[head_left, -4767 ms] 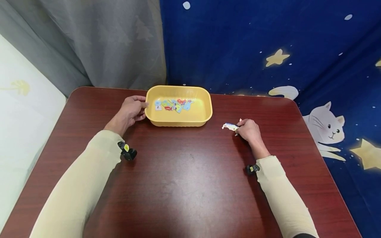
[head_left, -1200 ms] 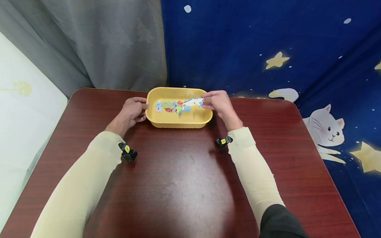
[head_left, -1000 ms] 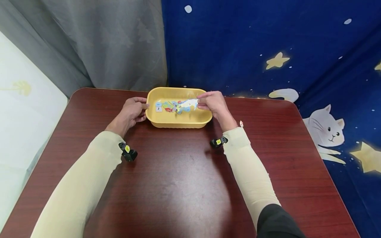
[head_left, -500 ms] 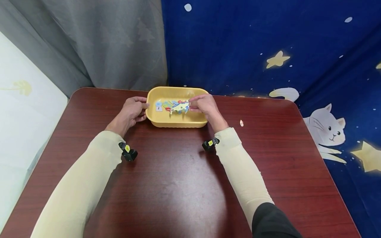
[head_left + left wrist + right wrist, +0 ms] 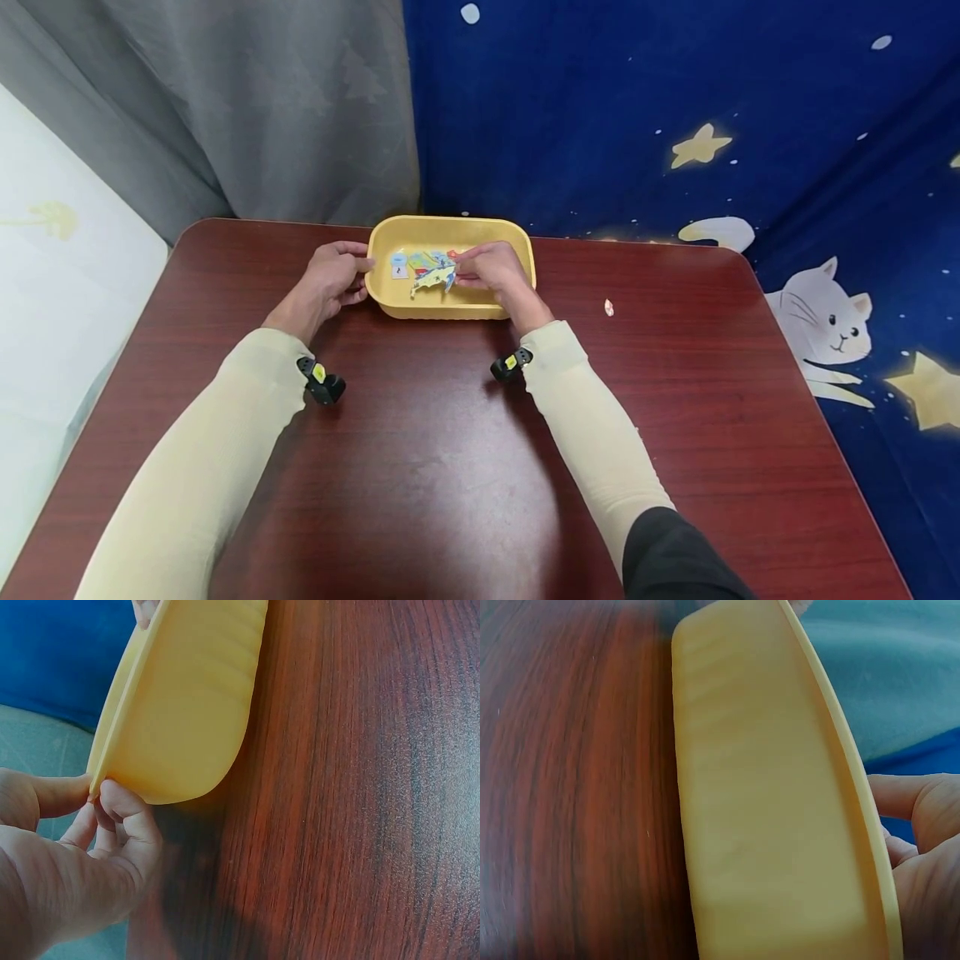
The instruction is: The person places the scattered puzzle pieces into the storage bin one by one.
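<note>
A yellow plastic basin (image 5: 450,312) stands at the back of the table. My left hand (image 5: 327,277) pinches its left rim between thumb and fingers, as the left wrist view also shows on the basin wall (image 5: 180,712). Reaching over the right part of the basin, my right hand (image 5: 493,268) holds a pale yellow and blue irregular flat cut-out (image 5: 431,278) by its right end. Beneath it lie several colourful flat cut-outs (image 5: 420,261), partly covered. In the right wrist view the basin's side wall (image 5: 765,787) hides the fingertips and the cut-out.
A small white and orange scrap-like piece (image 5: 609,307) lies on the dark red wooden table (image 5: 420,467), right of the basin. Behind the table hang a grey curtain (image 5: 300,108) and a blue starry curtain (image 5: 570,100).
My right hand has carried the cut-out from the table on the right into the basin, then leftward over the other pieces. The small piece on the table has come into view. My left hand stays put.
</note>
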Demonstrator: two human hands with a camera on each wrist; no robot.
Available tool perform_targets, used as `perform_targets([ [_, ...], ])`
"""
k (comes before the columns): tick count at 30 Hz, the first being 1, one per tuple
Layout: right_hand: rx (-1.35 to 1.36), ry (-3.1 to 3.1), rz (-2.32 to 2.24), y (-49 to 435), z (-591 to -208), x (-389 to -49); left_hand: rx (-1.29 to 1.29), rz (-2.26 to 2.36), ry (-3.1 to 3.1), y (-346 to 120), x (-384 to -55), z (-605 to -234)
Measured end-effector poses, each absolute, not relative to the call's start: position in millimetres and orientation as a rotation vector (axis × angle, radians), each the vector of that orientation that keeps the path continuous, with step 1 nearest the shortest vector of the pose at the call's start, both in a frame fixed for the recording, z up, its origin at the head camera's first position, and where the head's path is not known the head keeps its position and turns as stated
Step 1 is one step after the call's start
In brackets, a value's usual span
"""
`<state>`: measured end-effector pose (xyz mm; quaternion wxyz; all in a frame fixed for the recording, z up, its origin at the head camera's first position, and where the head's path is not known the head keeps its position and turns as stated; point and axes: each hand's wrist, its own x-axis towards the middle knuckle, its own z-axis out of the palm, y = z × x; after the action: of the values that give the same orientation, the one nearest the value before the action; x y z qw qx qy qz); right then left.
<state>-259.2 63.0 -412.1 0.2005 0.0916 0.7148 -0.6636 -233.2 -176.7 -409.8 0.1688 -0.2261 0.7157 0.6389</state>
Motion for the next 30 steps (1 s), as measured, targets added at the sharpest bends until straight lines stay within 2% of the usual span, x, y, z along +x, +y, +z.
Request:
perform_targets([
  [30, 0.262, 2.075, -1.618, 38.4, -423.0, -263.2, -0.604, 1.873, 2.008, -180.1, -232.6, -412.0],
])
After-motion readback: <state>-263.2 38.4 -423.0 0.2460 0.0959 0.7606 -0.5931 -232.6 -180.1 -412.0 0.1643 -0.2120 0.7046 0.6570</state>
